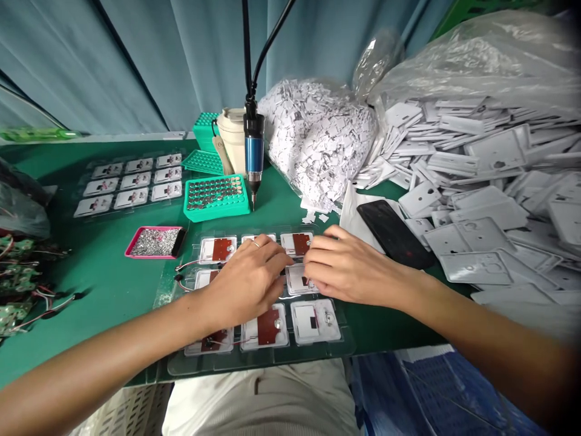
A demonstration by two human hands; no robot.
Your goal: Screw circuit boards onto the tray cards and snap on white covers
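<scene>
Both hands work over a transparent plastic tray (342, 345) holding several white square casings. My left hand (254, 275) reaches across the middle of the tray with its fingers bent down and together. Whatever is in them is hidden. My right hand (342, 266) has its fingers curled over the edge of the middle right casing (299, 281); what they pinch, if anything, does not show. A brown circuit board (271, 327) lies in the front middle casing, and another brown board (301, 244) in the back right one. The front right casing (304, 319) shows a small black square.
An electric screwdriver (254, 154) hangs behind the tray. Nearby are a teal rack of small round parts (218, 209), a pink box of screws (154, 242) and a phone (393, 233). White plastic shells (476, 206) pile up at right; wired green boards (18, 272) lie left.
</scene>
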